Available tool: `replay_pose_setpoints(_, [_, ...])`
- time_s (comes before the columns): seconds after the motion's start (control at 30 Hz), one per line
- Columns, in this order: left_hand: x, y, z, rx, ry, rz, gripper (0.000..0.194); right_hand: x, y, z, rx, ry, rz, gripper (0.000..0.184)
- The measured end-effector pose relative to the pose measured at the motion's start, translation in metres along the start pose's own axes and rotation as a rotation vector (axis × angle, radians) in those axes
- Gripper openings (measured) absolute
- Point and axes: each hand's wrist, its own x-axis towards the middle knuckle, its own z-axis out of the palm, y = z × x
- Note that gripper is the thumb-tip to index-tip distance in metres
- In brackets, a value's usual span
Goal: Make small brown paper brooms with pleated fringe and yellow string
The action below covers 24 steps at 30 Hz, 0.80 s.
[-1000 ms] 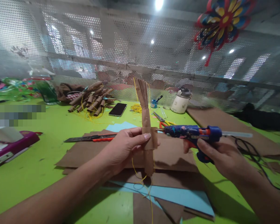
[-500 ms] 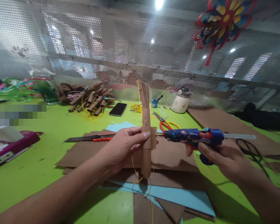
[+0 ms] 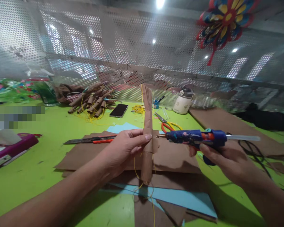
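My left hand (image 3: 130,142) pinches a rolled brown paper tube (image 3: 147,167) between thumb and fingers, holding it upright. The tube's top is a pleated fan of paper, and yellow string (image 3: 153,205) hangs from its lower end. A paper strip (image 3: 154,145) is wrapped round its middle, with a loose flap sticking out to the right. My right hand (image 3: 227,160) is closed round a blue hot glue gun (image 3: 196,137), with a clear glue stick (image 3: 243,138) poking out of its back. The gun's metal nozzle points left, close to the flap; whether it touches I cannot tell.
Brown paper sheets (image 3: 80,157) and light blue card (image 3: 194,200) lie beneath my hands. A utility knife (image 3: 92,139) rests left, scissors (image 3: 170,125) behind the gun. Farther back are a bundle of paper rolls (image 3: 97,102), a phone (image 3: 119,110) and a white bottle (image 3: 182,102).
The tube has turned and tilted slightly, its lower end shifting a little left and its fan top a little right. The glue gun stays almost still beside the flap.
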Motion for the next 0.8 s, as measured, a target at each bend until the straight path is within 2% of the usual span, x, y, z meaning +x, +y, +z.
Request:
replay_pose_setpoints(0.2, [0.0000, -0.0012, -0.0002, -0.004, -0.033, -0.002, 0.023, 0.0007, -0.0020, -0.0013, -0.019, 0.009, -0.085, 0.030])
replay_pose_setpoints(0.4, [0.0005, -0.0037, -0.0025, 0.011, -0.058, 0.018, 0.023, -0.0031, 0.0012, 0.0033, -0.027, 0.066, -0.142, 0.015])
replay_pose_setpoints(0.8, [0.0010, -0.0045, -0.0054, 0.034, -0.043, 0.008, 0.023, -0.0031, -0.0016, 0.0017, -0.114, 0.079, -0.227, 0.011])
